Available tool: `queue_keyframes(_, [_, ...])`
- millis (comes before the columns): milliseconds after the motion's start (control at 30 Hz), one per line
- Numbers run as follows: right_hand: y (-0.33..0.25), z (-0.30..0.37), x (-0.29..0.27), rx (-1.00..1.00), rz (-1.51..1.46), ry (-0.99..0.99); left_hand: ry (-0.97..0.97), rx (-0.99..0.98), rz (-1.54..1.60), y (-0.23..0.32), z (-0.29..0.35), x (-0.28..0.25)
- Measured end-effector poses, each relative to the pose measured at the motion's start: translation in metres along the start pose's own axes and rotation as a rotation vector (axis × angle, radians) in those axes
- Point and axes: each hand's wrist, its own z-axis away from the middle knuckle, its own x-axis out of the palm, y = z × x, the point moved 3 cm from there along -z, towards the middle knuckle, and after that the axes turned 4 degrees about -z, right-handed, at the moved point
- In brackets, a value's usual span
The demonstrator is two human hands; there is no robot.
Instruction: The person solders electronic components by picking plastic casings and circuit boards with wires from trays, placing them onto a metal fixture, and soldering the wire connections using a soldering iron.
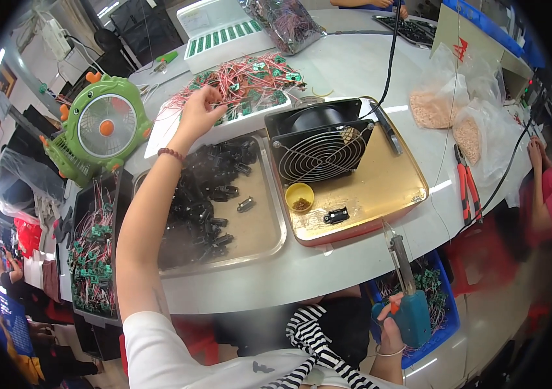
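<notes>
My left hand (201,111) reaches over a white foam tray (172,131) heaped with red wires and small green circuit boards (250,81). Its fingers are curled together at the edge of the heap; what they pinch, if anything, is too small to make out. Low on the right, my right hand (390,338) is closed round the teal handle of a soldering gun (412,318), whose metal tip points up toward the table edge. A small black part (336,215) lies on a gold tray (379,206), beside a yellow cup (300,196) with brownish contents.
A black fan (321,152) stands on the gold tray. Left of it, a metal tray (259,243) holds many black parts (198,214). A green fan (104,123) stands at left, red-handled pliers (467,188) at right. A blue bin (447,318) of wired boards sits below the table.
</notes>
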Motion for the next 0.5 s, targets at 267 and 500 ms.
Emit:
queue_keyframes(267, [0.004,-0.001,0.003,0.005,0.005,-0.015,-0.051,0.25,-0.25,0.046,-0.004,0.006])
queue_keyframes(500, [0.001,0.003,0.0,0.027,0.012,-0.006,0.114,0.056,0.136,-0.007,0.006,-0.016])
